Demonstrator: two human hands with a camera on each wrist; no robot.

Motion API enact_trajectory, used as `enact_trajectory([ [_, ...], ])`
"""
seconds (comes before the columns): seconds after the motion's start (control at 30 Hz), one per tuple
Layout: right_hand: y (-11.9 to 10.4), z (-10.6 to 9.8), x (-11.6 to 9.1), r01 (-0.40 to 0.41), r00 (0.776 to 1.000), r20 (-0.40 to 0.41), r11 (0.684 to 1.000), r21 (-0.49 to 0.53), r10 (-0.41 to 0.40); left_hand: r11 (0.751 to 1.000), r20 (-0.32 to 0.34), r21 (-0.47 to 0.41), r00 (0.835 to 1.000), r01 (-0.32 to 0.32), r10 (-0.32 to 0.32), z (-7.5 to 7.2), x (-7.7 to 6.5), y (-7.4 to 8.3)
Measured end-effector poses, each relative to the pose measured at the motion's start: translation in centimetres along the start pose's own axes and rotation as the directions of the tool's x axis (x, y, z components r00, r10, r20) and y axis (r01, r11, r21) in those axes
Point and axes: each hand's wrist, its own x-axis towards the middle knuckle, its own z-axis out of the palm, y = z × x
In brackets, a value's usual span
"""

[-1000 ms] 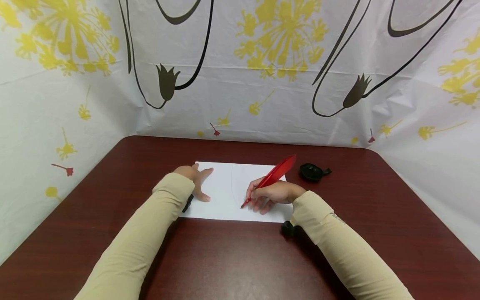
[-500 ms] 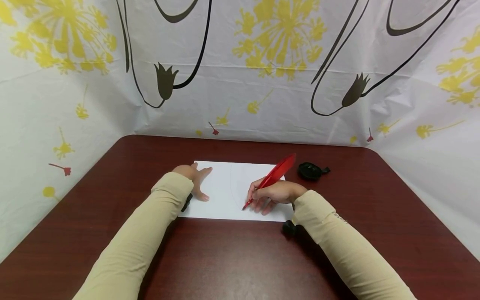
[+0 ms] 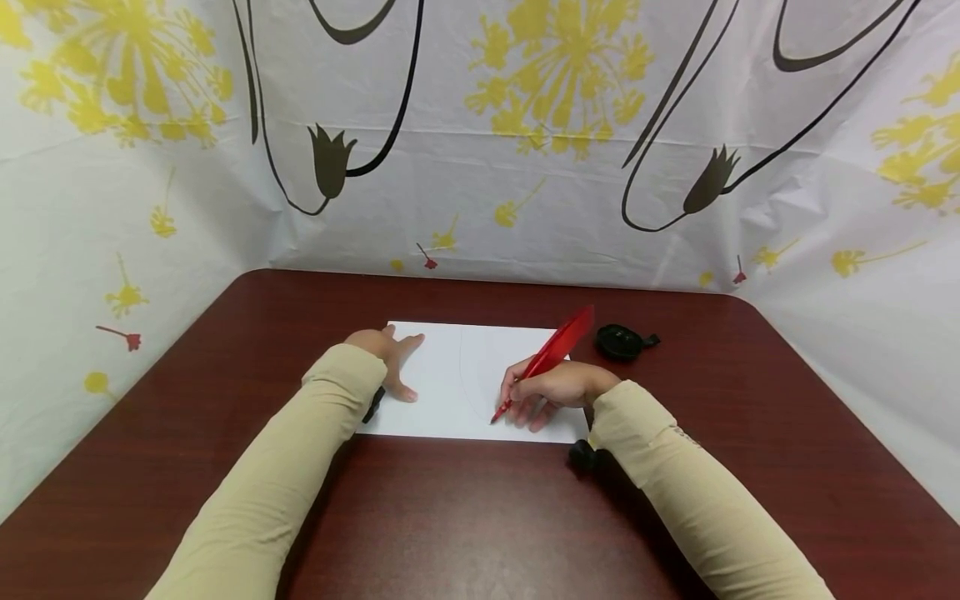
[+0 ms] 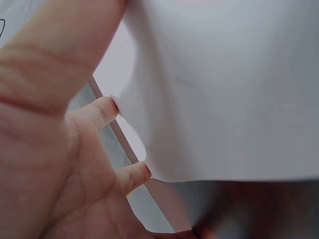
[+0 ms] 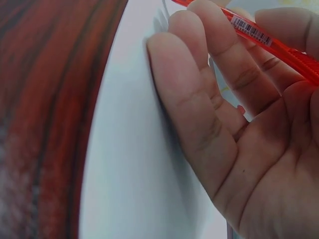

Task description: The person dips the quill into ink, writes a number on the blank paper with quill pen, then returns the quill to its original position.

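Note:
A white sheet of paper (image 3: 438, 408) lies on the dark red table. My left hand (image 3: 392, 360) rests on its left side with fingers and thumb spread; in the left wrist view the fingertips (image 4: 142, 172) meet the paper's edge. My right hand (image 3: 551, 387) pinches a red feather pen (image 3: 562, 340), its tip down at the paper's lower right part and its plume leaning back to the right. The right wrist view shows a barcode label on the red barrel (image 5: 251, 31), held between thumb and fingers. A thin, faint curved line (image 3: 461, 375) runs down the sheet, left of the pen.
A round black object (image 3: 619, 342) with a short stub lies on the table (image 3: 465, 517), right of the paper. Small black pieces show at the left wrist (image 3: 373, 405) and under the right cuff (image 3: 582, 457). A white patterned sheet (image 3: 450, 192) hangs behind and along both sides.
My right hand has moved slightly right and toward me, the pen tip sliding down the paper and the faint curve lengthening behind it. My left hand stays in place on the sheet.

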Motion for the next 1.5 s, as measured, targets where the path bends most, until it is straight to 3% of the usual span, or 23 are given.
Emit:
enact_trajectory([
  [0.8, 1.2, -0.2, -0.4, -0.024, 0.998, 0.065, 1.000, 0.021, 0.022, 0.999, -0.024, -0.039, 0.999, 0.030, -0.031, 0.8, -1.0, -0.2],
  [0.97, 1.0, -0.5, -0.7, -0.013, 0.999, 0.044, 1.000, 0.010, 0.013, 0.999, -0.047, -0.036, 0.999, 0.022, -0.023, 0.6, -0.6, -0.1],
  [1.5, 1.1, -1.3, -1.4, -0.013, 1.000, 0.029, 1.000, 0.018, 0.012, 0.999, -0.016, -0.019, 0.999, 0.028, -0.029, 0.2, -0.1, -0.1],
])
